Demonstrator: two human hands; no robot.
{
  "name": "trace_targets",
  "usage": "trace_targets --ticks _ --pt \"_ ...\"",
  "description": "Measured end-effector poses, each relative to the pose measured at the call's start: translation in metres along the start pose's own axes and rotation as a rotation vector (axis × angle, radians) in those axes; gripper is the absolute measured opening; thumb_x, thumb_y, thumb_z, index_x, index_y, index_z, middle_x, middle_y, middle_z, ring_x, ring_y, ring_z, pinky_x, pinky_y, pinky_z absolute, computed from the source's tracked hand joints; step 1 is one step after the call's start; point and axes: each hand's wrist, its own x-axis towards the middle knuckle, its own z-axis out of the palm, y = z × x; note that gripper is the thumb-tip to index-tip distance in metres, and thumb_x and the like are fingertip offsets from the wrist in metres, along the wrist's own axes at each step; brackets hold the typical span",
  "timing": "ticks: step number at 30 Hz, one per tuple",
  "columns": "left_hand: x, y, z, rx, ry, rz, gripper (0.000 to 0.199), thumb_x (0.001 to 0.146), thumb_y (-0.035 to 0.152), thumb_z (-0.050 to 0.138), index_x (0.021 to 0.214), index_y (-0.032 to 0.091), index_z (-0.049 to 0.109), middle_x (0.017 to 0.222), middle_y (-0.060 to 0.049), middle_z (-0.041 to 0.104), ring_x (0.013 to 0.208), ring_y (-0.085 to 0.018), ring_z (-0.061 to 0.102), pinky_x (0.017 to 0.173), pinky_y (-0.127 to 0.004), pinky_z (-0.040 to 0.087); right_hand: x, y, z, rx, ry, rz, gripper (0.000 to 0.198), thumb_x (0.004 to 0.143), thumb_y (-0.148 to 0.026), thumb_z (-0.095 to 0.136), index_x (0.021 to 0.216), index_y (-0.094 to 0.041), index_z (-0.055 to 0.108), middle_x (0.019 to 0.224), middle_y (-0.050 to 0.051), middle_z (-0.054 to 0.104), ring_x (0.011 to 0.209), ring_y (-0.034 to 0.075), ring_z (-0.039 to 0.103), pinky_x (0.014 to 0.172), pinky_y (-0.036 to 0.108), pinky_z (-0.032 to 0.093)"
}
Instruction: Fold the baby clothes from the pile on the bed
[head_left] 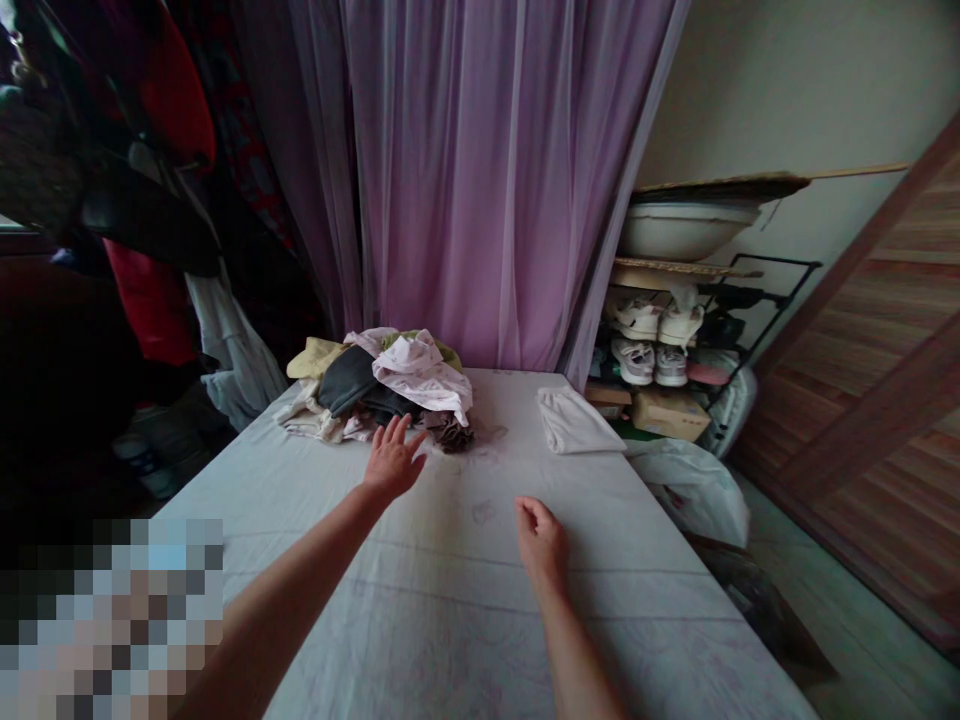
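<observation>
My left hand [394,462] reaches toward the front of a heap of clothes, fingers spread and nothing held. The heap has a white patterned garment [424,372] on top, a dark grey garment [349,380], a yellow one [316,358] at the left and a brown ruffled one [448,430] at the front right. Over the bed-like surface my right hand [541,540] is curled into a loose fist, with nothing visible in it. Beyond it, to the right, lies a folded white cloth [576,422], apart from both hands.
A pale sheet [450,600] covers the surface. Purple curtains [465,180] hang behind it. On the right stand a rack with shoes [637,360], a white basin [686,230] and a plastic bag [694,485]. Bags and clothes hang at the left, including a grey garment [236,345].
</observation>
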Motion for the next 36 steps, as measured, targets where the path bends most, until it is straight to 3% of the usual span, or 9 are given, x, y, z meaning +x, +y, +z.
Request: trace_targets --ticks 6,13,16,19,22,24,27,32,36 --pt "0.049 0.016 -0.009 0.072 -0.009 0.155 0.049 0.078 0.021 0.060 0.127 0.027 0.062 0.157 -0.006 0.034 0.148 -0.032 0.020 0.118 -0.056 0.014 -0.004 -0.001 0.003 -0.024 -0.004 -0.018 0.041 0.079 -0.046 0.040 0.087 -0.023 0.073 0.090 0.009 0.076 0.082 0.026 0.071 0.076 0.037 0.055" --pt "0.057 0.025 -0.011 0.017 -0.032 0.173 0.052 0.081 0.022 0.055 0.132 0.026 0.057 0.146 -0.008 0.051 0.138 -0.032 0.039 0.116 -0.059 0.015 -0.004 -0.002 0.001 -0.013 -0.031 -0.045 0.038 0.080 -0.043 0.040 0.086 -0.024 0.073 0.089 0.008 0.076 0.081 0.024 0.070 0.076 0.035 0.055" --pt "0.040 0.035 -0.019 -0.060 -0.016 0.195 0.049 0.084 0.027 0.055 0.132 0.025 0.057 0.142 -0.009 0.055 0.132 -0.031 0.046 0.114 -0.058 0.021 -0.004 -0.002 0.001 -0.001 -0.025 -0.029 0.038 0.081 -0.042 0.040 0.088 -0.023 0.072 0.089 0.009 0.075 0.083 0.025 0.070 0.077 0.036 0.054" --pt "0.010 0.050 -0.021 -0.169 0.020 0.262 0.045 0.086 0.028 0.054 0.131 0.024 0.059 0.134 -0.009 0.062 0.126 -0.028 0.052 0.113 -0.056 0.024 -0.007 -0.003 0.003 0.053 -0.034 -0.036 0.042 0.081 -0.042 0.044 0.107 -0.020 0.069 0.097 0.010 0.074 0.084 0.024 0.070 0.076 0.036 0.055" --pt "-0.025 0.067 -0.018 -0.289 0.006 0.307 0.041 0.088 0.027 0.053 0.128 0.026 0.062 0.127 -0.008 0.066 0.122 -0.027 0.056 0.113 -0.056 0.025 -0.012 -0.005 0.006 0.100 -0.050 -0.165 0.058 0.078 -0.041 0.055 0.131 -0.017 0.055 0.116 0.014 0.069 0.094 0.024 0.068 0.081 0.038 0.056" --pt "-0.047 0.078 -0.016 -0.379 -0.023 0.313 0.039 0.088 0.026 0.054 0.126 0.026 0.064 0.125 -0.008 0.068 0.120 -0.026 0.058 0.113 -0.056 0.027 -0.014 -0.005 0.007 0.078 -0.047 -0.287 0.064 0.078 -0.040 0.060 0.137 -0.018 0.051 0.127 0.015 0.063 0.109 0.026 0.064 0.093 0.041 0.052" --pt "-0.074 0.091 -0.018 -0.536 -0.057 0.274 0.034 0.089 0.025 0.053 0.120 0.029 0.068 0.119 -0.005 0.071 0.113 -0.023 0.062 0.112 -0.054 0.030 -0.014 -0.002 0.008 0.021 -0.027 -0.395 0.054 0.082 -0.040 0.059 0.133 -0.020 0.057 0.132 0.015 0.059 0.122 0.028 0.056 0.101 0.044 0.048" --pt "-0.101 0.099 -0.015 -0.750 -0.130 0.270 0.031 0.088 0.024 0.053 0.115 0.026 0.069 0.115 -0.004 0.072 0.108 -0.022 0.065 0.112 -0.048 0.033 -0.015 0.007 0.011 0.064 -0.003 -0.455 0.035 0.087 -0.033 0.046 0.110 -0.020 0.070 0.123 0.014 0.065 0.113 0.025 0.062 0.096 0.040 0.051" --pt "-0.101 0.083 0.010 -0.711 -0.017 0.171 0.038 0.082 0.023 0.058 0.119 0.021 0.064 0.117 -0.008 0.070 0.110 -0.024 0.063 0.101 -0.042 0.047 -0.021 0.007 0.006 0.127 0.167 -0.274 0.037 0.087 -0.037 0.041 0.105 -0.017 0.068 0.103 0.013 0.072 0.096 0.025 0.068 0.084 0.038 0.054"
